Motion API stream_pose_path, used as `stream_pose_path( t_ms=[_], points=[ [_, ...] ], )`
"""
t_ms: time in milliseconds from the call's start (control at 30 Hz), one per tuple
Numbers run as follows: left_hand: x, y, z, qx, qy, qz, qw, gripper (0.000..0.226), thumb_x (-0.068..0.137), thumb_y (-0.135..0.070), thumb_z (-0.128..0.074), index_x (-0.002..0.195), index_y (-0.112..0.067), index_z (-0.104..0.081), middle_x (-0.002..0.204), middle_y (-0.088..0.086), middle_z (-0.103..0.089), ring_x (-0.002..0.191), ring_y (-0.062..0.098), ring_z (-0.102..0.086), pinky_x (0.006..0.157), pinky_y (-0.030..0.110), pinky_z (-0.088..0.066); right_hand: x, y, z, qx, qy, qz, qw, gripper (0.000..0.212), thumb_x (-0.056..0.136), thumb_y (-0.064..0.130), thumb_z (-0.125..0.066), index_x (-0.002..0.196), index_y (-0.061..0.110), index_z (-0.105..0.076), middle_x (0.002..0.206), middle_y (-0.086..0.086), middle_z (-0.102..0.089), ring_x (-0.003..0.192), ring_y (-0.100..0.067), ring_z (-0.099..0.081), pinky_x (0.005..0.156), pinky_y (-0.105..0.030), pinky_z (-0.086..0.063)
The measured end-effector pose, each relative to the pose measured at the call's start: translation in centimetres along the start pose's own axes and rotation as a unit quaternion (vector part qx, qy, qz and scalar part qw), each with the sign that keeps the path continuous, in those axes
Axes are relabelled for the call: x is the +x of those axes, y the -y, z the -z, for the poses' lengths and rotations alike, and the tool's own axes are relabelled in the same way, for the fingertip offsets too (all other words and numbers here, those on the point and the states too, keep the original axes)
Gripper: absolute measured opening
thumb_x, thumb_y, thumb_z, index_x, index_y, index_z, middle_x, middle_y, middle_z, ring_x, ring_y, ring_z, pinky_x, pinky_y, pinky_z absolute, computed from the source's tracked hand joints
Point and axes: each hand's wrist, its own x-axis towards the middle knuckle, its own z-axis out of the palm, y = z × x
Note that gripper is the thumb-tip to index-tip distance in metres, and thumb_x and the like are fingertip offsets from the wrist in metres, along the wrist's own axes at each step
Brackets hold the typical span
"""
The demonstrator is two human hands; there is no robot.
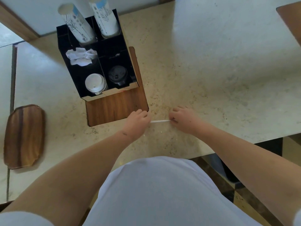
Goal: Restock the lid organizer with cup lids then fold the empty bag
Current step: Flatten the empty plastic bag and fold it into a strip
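Hands: left hand [137, 119] and right hand [180, 117] both pinch one folded bag [159, 121]; organizer [78, 75] holds two lid stacks, two cup stacks; print unreadable.

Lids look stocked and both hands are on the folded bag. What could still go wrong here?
1. The bag is a thin strip pinched between the left hand and right hand; it could slip and unfold.
2. It lies near the counter edge and might slide off.
3. A left-hand sweep could nudge the lid organizer.

Soft even daylight, mild blur, strong wide-angle edge distortion.
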Motion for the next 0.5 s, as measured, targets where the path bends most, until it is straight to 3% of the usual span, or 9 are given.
stream_pose_path(
  t_ms=[133,200,267,333,500],
  points=[
    [-1.1,0.2,-1.2,0.044,-0.013,-0.061,0.997,0.015,0.087,0.007,-0.062,0.093,-0.005,-0.069,0.096,0.011,-0.066,0.085,0.029,-0.056,0.072,0.040,-0.048,-1.5,0.8,-1.2,-0.069,-0.058,0.045,0.995,0.006,0.088,0.005,-0.064,0.088,0.010,-0.068,0.092,-0.009,-0.065,0.080,-0.028,-0.058,0.070,-0.039,-0.046],
    [-1.2,0.3,-1.2,0.066,0.008,-0.073,0.995,0.017,0.092,-0.002,-0.058,0.102,-0.009,-0.069,0.102,0.007,-0.065,0.092,0.026,-0.055,0.077,0.037,-0.046,-2.1,1.0,-1.5,-0.084,-0.078,0.050,0.992,0.008,0.090,0.011,-0.062,0.086,0.010,-0.069,0.092,-0.008,-0.065,0.078,-0.027,-0.057,0.068,-0.039,-0.046],
    [-1.5,0.4,-1.2,0.069,0.020,-0.068,0.995,0.019,0.099,-0.014,-0.051,0.109,-0.012,-0.067,0.109,0.005,-0.063,0.097,0.024,-0.054,0.081,0.036,-0.046,-2.6,1.0,-1.8,-0.085,-0.088,0.044,0.991,0.023,0.094,0.023,-0.054,0.088,0.011,-0.072,0.094,-0.006,-0.066,0.078,-0.025,-0.056,0.069,-0.038,-0.045],
    [-1.6,0.4,-1.0,0.063,0.025,-0.049,0.997,0.023,0.104,-0.021,-0.046,0.111,-0.014,-0.067,0.111,0.003,-0.062,0.099,0.024,-0.052,0.084,0.037,-0.046,-2.9,1.0,-1.7,-0.078,-0.080,0.034,0.993,0.030,0.099,0.028,-0.048,0.093,0.014,-0.074,0.100,-0.004,-0.066,0.082,-0.024,-0.057,0.072,-0.038,-0.046],
    [-0.1,-0.4,0.1,-0.021,0.042,0.071,0.996,0.022,0.103,-0.026,-0.051,0.098,-0.013,-0.068,0.102,0.004,-0.057,0.095,0.023,-0.047,0.083,0.036,-0.046,-1.3,1.3,-0.7,-0.015,-0.033,-0.013,0.999,0.021,0.099,0.024,-0.053,0.098,0.016,-0.073,0.104,-0.001,-0.064,0.090,-0.022,-0.056,0.074,-0.033,-0.049]
  ],
)
